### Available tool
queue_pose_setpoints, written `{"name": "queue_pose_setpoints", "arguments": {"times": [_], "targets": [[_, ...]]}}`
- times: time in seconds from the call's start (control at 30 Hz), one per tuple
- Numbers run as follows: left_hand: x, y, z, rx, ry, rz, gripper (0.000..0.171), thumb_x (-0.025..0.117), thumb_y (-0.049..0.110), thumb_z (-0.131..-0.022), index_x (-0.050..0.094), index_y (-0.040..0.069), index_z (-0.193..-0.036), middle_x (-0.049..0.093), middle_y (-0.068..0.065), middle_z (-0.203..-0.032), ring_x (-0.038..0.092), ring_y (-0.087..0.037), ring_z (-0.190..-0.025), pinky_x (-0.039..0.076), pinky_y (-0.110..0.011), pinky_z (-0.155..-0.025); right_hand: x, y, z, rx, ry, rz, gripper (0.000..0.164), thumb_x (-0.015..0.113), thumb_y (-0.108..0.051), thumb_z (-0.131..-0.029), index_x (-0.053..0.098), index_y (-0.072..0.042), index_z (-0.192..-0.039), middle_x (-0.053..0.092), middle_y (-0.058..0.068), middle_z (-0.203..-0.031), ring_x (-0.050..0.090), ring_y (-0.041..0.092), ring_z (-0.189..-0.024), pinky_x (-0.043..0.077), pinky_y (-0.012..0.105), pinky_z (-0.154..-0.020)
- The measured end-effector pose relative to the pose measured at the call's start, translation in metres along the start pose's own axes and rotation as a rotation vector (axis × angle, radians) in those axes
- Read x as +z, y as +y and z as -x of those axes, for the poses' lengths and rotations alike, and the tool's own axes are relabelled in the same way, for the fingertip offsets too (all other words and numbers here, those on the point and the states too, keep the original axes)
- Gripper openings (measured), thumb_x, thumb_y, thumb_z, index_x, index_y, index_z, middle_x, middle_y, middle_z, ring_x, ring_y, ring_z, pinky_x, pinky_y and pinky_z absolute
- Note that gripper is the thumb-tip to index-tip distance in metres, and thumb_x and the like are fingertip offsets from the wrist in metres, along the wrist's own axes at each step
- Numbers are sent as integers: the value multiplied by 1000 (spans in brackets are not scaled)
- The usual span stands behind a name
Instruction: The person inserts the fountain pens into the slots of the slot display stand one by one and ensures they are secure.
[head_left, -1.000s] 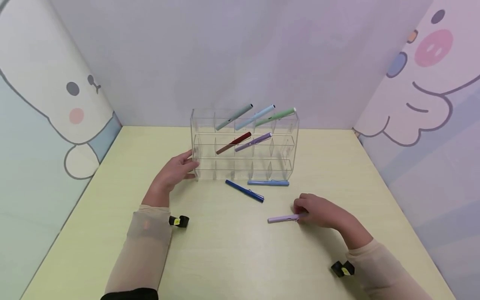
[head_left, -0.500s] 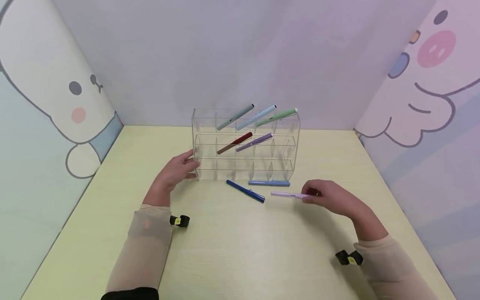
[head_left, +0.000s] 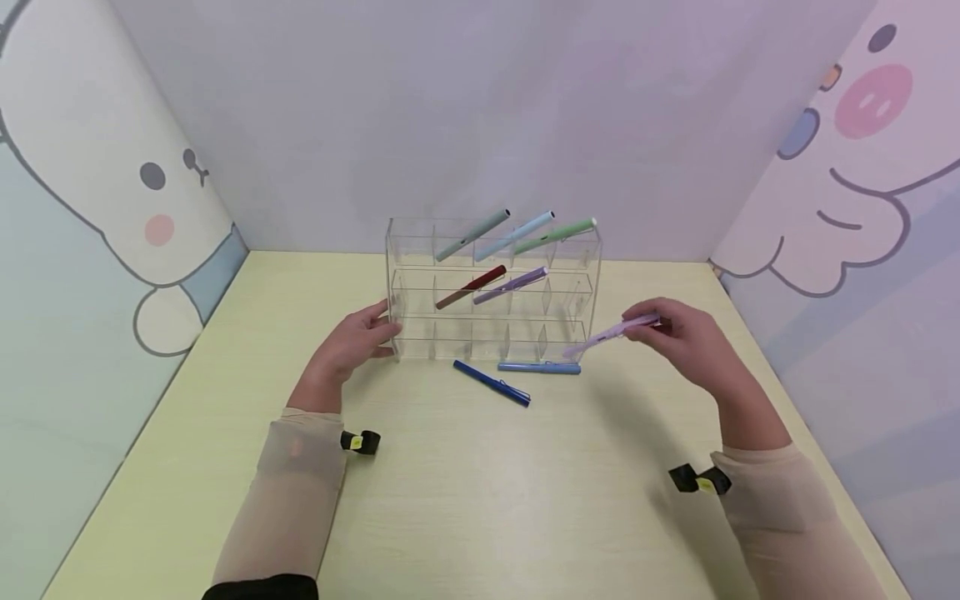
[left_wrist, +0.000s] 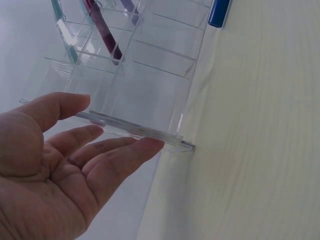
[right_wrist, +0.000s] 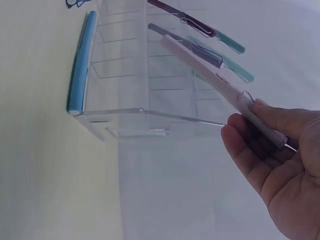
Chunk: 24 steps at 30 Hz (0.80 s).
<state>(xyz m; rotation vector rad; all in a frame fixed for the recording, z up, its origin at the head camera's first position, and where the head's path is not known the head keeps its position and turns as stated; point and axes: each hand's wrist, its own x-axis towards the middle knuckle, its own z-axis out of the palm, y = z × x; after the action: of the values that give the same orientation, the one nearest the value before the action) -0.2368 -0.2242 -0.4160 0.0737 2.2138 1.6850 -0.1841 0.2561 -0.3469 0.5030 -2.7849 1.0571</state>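
A clear acrylic pen rack (head_left: pixel 491 329) with tiered compartments stands on the table. My left hand (head_left: pixel 352 346) holds its left side panel, thumb on one side and fingers on the other, as the left wrist view (left_wrist: pixel 65 155) shows. My right hand (head_left: pixel 686 346) pinches a light purple fountain pen (head_left: pixel 606 336) near its clip, in the air at the rack's right end. The pen slants, its free end pointing down toward the lower right compartments. In the right wrist view this pen (right_wrist: pixel 205 72) passes in front of the rack; whether it touches cannot be told.
Grey-green (head_left: pixel 472 236), pale blue (head_left: pixel 516 236) and green (head_left: pixel 555 237) pens lean in the top tier. Dark red (head_left: pixel 471 287) and purple (head_left: pixel 512 286) pens lean in the middle tier. A light blue pen (head_left: pixel 538 367) and a dark blue pen (head_left: pixel 491 383) lie before the rack.
My right hand has lifted the light purple pen off the table and carried it up and away to the rack's right end, tilting it. My left hand stays at the rack.
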Motion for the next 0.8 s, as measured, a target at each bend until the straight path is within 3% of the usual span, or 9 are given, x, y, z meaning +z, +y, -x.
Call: {"name": "queue_pose_setpoints", "arguments": {"times": [0.1,0.27,0.43,0.8], "targets": [[-1,-1,0,0,-2,2,68,56,26,-101,19,22,-159,41,-17,-153,52,-37,-129,51,-47,-101,-2,-4,-8,14,74,-50,21,67,-23,-95,68,-15,-114,70,2,-96,64,4,-76,48,16,-59],[-2,-3,-1,-6,-10,16,69,56,26,-101,18,21,-159,39,-17,-154,51,-36,-131,52,-45,-100,-3,-8,-23,15,152,-154,23,64,-21,-97,65,-13,-119,70,0,-98,68,5,-85,53,11,-68],[-2,-3,-2,3,-10,26,69,55,24,-102,17,18,-159,39,-18,-154,48,-36,-134,52,-45,-100,-2,-9,-36,-8,182,-267,26,64,-17,-96,61,-6,-120,66,2,-99,69,6,-87,57,15,-78],[-2,-5,-2,19,-13,27,69,55,25,-102,17,18,-159,38,-19,-154,46,-37,-134,51,-46,-101,6,-9,-58,-2,214,-387,29,65,-14,-95,59,-1,-121,66,1,-103,69,7,-88,58,20,-81]]}}
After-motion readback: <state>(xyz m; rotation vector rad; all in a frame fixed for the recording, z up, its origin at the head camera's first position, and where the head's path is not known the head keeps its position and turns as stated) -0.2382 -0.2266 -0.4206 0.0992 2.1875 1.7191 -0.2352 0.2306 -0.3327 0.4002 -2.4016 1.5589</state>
